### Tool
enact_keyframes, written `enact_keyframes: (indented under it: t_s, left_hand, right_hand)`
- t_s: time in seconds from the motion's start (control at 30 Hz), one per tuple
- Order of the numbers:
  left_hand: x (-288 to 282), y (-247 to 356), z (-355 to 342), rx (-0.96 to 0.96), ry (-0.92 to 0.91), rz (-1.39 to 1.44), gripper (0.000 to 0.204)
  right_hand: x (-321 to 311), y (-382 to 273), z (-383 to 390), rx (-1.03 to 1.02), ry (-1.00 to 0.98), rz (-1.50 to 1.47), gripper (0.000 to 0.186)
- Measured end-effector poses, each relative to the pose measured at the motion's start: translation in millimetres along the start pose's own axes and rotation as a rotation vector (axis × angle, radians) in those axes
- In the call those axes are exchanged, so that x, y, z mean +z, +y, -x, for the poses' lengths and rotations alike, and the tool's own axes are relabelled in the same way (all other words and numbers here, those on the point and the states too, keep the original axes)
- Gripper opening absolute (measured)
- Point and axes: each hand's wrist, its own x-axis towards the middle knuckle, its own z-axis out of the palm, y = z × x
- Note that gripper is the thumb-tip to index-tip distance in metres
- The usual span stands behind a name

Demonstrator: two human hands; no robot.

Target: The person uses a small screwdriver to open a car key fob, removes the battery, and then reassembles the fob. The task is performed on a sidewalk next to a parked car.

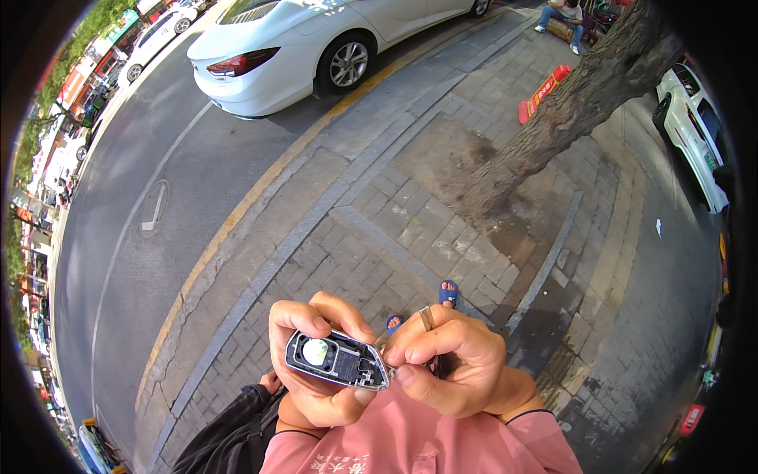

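Note:
My left hand (322, 404) is closed around the edges of an opened car key fob (347, 365), its inner side facing up. A round, shiny coin battery (315, 352) sits in the black housing, which has a silver rim. Close against the fob's right end, my right hand (462, 365) has its thumb and fingers pinched together. A small bit of metal shows at those fingertips, and something dark lies partly hidden inside the hand. What exactly the right fingers grip cannot be made out. A ring (427, 318) is on one right finger.
Feet in blue sandals (448, 294) stand on grey paving beyond my hands. At lower left is another person's hand (271, 382) with a dark sleeve. A tree trunk (545, 142), a red sign (543, 93) and a white car (316, 51) by the kerb are farther off.

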Motion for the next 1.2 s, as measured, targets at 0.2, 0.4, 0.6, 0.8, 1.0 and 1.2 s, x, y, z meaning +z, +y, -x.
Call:
enact_keyframes:
  t_s: [0.2,0.4,0.6,0.8,1.0,1.2]
  left_hand:
    - [-0.6,-4.8,6.3,0.107,-0.021,-0.101,0.064]
    - [-3.7,-0.2,3.9,0.185,-0.140,-0.196,0.062]
    - [1.1,3.0,5.2,0.173,-0.134,-0.111,0.060]
    - [0.8,2.3,6.4,0.179,-0.103,-0.132,0.060]
    - [-2.1,0.1,7.4,0.199,-0.145,-0.093,0.064]
    - [-1.2,-8.7,11.5,0.267,-0.189,-0.025,0.065]
  right_hand:
    - [5.2,-3.9,8.5,0.159,0.069,-0.264,0.019]
    - [1.1,-0.1,12.6,0.213,0.015,-0.264,0.020]
    - [-2.2,6.0,9.6,0.104,-0.030,-0.201,0.014]
    - [5.7,1.3,12.2,0.034,0.044,-0.074,0.013]
    - [13.2,4.0,17.0,-0.112,0.081,0.019,0.016]
    - [11.0,6.1,20.9,-0.193,0.045,-0.005,0.017]
